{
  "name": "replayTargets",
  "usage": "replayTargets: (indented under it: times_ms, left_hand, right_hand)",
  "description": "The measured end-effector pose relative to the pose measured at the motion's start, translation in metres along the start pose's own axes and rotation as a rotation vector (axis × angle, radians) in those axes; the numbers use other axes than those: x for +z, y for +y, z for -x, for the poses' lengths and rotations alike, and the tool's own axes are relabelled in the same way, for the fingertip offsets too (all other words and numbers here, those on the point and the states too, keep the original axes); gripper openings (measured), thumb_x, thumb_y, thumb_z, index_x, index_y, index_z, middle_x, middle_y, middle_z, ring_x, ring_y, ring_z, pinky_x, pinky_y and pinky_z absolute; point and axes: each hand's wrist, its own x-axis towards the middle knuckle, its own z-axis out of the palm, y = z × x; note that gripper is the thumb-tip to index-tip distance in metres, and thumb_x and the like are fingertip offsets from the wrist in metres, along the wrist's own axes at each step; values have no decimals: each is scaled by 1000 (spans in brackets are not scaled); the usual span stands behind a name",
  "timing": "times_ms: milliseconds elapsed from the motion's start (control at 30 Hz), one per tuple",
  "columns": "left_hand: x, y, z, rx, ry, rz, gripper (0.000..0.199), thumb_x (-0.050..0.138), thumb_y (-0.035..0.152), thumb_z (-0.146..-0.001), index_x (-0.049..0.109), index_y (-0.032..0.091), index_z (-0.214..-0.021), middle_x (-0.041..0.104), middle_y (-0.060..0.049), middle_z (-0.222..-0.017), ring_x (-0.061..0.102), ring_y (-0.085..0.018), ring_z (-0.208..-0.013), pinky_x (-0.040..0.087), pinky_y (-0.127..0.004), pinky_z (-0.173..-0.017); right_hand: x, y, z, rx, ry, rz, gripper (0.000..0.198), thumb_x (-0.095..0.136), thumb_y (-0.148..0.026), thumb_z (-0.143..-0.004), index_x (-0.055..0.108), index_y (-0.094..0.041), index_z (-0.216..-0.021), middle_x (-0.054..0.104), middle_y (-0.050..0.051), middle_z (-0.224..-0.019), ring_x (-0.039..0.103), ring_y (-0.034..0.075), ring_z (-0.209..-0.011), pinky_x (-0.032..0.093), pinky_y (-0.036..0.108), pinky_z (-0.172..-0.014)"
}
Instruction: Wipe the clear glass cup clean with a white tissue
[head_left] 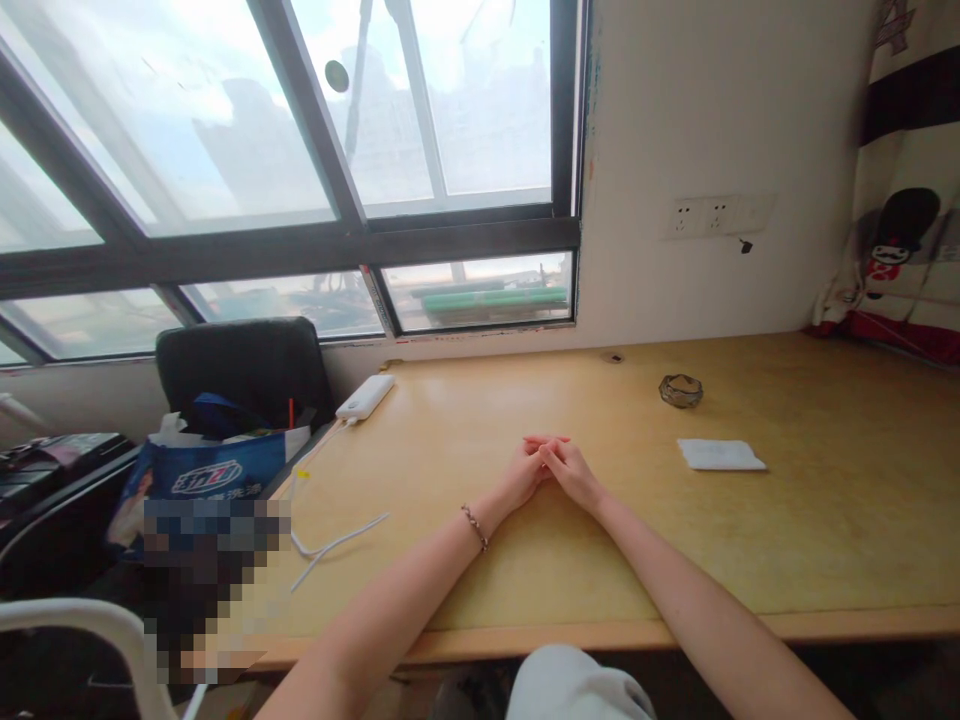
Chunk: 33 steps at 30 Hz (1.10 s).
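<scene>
My left hand (521,476) and my right hand (574,474) rest together on the yellowish wooden table (540,590), with their fingers folded into each other. No object shows between them, though the palms are hidden. A chain bracelet (475,527) circles my left wrist. To the right of my hands lies a flat white folded paper or tissue pack (721,455). Beyond that sits a small round ring-shaped item (681,391), perhaps a glass ashtray.
A white power bank (366,397) lies at the table's left edge, with a white cable (337,543) trailing from it. Left of the table, a blue shopping bag (217,465) stands by a black chair (244,370). Wall sockets (705,216) and a patterned curtain (911,230) are at the right.
</scene>
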Motion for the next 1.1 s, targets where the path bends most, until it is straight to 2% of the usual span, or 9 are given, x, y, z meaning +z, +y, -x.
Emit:
replayTargets:
  times_ms: [800,1100]
  left_hand:
    - [0,-1,-1,0,-47,40,32,59,35,-70,60,13,-92,60,-9,-87,55,-17,-84,44,-28,-74]
    - [-1,-3,-2,0,-39,63,36,61,36,-68,60,10,-93,59,-11,-88,56,-18,-82,44,-28,-72]
  right_hand:
    - [1,1,0,-21,26,41,37,40,-43,-82,59,-18,-102,62,7,-99,56,18,-93,43,36,-84]
    - [1,1,0,-23,22,40,36,40,-41,-83,58,-17,-102,62,7,-99,56,18,-93,43,34,-84]
